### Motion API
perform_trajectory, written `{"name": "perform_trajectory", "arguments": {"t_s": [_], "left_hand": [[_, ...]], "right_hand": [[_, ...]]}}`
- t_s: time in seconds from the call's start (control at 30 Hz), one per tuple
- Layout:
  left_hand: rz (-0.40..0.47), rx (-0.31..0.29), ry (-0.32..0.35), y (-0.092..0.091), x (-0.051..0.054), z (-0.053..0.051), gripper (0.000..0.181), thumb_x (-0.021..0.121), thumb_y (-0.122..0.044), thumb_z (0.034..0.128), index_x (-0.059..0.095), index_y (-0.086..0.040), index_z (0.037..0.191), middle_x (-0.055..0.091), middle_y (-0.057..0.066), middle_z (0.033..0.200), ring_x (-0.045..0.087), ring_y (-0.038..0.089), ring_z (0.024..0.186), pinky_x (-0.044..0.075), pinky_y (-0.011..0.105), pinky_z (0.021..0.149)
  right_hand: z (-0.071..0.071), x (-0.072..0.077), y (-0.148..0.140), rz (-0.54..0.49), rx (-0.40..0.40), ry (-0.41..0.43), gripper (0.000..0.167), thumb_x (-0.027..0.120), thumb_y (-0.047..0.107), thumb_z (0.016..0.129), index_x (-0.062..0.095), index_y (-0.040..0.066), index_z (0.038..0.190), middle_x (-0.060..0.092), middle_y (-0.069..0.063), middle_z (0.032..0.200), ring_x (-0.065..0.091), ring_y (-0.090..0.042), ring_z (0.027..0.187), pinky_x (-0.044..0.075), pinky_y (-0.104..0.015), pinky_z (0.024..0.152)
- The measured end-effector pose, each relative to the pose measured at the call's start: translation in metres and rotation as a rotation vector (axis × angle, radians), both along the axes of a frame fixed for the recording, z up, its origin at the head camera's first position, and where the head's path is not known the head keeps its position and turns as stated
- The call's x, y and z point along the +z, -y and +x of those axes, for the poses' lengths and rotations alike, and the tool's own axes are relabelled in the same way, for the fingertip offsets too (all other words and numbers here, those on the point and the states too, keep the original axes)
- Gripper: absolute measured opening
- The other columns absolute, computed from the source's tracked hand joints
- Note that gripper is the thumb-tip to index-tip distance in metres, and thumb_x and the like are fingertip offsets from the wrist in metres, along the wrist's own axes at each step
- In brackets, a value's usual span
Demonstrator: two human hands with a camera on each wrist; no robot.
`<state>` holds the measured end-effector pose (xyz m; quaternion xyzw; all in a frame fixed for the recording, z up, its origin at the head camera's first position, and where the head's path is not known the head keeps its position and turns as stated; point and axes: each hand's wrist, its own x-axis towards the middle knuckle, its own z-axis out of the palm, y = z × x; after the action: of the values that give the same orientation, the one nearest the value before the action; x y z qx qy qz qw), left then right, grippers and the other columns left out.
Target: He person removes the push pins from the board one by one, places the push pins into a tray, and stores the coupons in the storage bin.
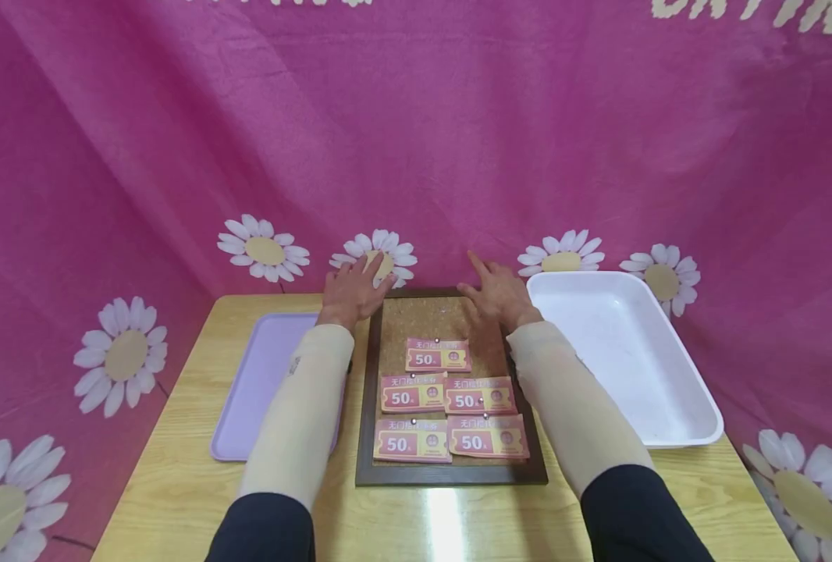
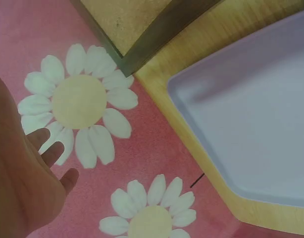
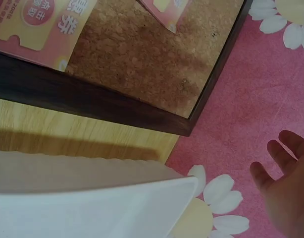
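Left grip (image 1: 353, 293) and right grip (image 1: 500, 295) are held wide; corkboard (image 1: 416, 317) is placed between, coupons (image 1: 410, 393) pinned nearer the body. Left is flanked by purple tray (image 1: 257, 382), right by white tub (image 1: 613, 343).

the coupons (image 1: 488, 437) were pink and yellow; the cork board (image 1: 430, 316) was speckled brown, its frame (image 1: 451, 474) dark brown. the tray (image 1: 257, 382) was lilac, the basin (image 1: 620, 351) white, the table (image 1: 177, 484) yellowish wood-grain. white daisies (image 1: 126, 355) with yellow centres patterned the magenta cloth (image 1: 444, 156). forearm covers (image 1: 304, 421) were cream, sleeves (image 1: 268, 527) black.
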<state>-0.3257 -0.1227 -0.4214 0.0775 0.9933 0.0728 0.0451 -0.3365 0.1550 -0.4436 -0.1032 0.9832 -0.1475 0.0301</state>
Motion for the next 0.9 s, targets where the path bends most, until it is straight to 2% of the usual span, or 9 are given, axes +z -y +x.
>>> {"name": "perform_trajectory", "arguments": {"t_s": [0.2, 0.4, 0.73, 0.9], "left_hand": [[0.0, 0.001, 0.018, 0.0, -0.008, 0.003, 0.069, 0.016, -0.066, 0.0959, 0.008, -0.033, 0.156, 0.017, 0.004, 0.163, 0.021, 0.036, 0.147, 0.02, 0.059, 0.114], [0.028, -0.001, 0.004, -0.002, -0.018, 0.006, 0.067, 0.02, -0.064, 0.0969, 0.011, -0.032, 0.156, 0.02, 0.004, 0.162, 0.022, 0.035, 0.147, 0.021, 0.059, 0.114], [0.005, -0.038, 0.009, -0.008, -0.035, 0.008, 0.067, 0.022, -0.065, 0.0964, 0.013, -0.034, 0.155, 0.03, 0.004, 0.159, 0.024, 0.033, 0.147, 0.022, 0.058, 0.114], [-0.001, -0.048, 0.024, -0.01, -0.042, 0.009, 0.065, 0.027, -0.062, 0.0975, 0.016, -0.033, 0.155, 0.029, 0.004, 0.159, 0.024, 0.034, 0.147, 0.022, 0.058, 0.114]], "right_hand": [[0.002, -0.007, 0.001, 0.002, 0.005, 0.013, 0.072, 0.041, 0.057, 0.096, 0.011, 0.028, 0.156, 0.03, -0.016, 0.157, 0.035, -0.042, 0.139, 0.035, -0.059, 0.106], [0.005, -0.01, 0.001, -0.005, 0.01, 0.047, 0.072, 0.039, 0.057, 0.097, 0.009, 0.03, 0.156, 0.028, -0.018, 0.157, 0.031, -0.043, 0.141, 0.032, -0.063, 0.106], [0.011, -0.024, 0.0, -0.023, 0.038, 0.042, 0.068, 0.041, 0.05, 0.098, 0.011, 0.03, 0.156, 0.033, -0.022, 0.152, 0.035, -0.042, 0.139, 0.033, -0.059, 0.109], [0.016, -0.031, 0.0, -0.055, 0.038, 0.046, 0.066, 0.043, 0.047, 0.098, 0.013, 0.031, 0.155, 0.038, -0.02, 0.149, 0.039, -0.042, 0.135, 0.035, -0.059, 0.106]]}}
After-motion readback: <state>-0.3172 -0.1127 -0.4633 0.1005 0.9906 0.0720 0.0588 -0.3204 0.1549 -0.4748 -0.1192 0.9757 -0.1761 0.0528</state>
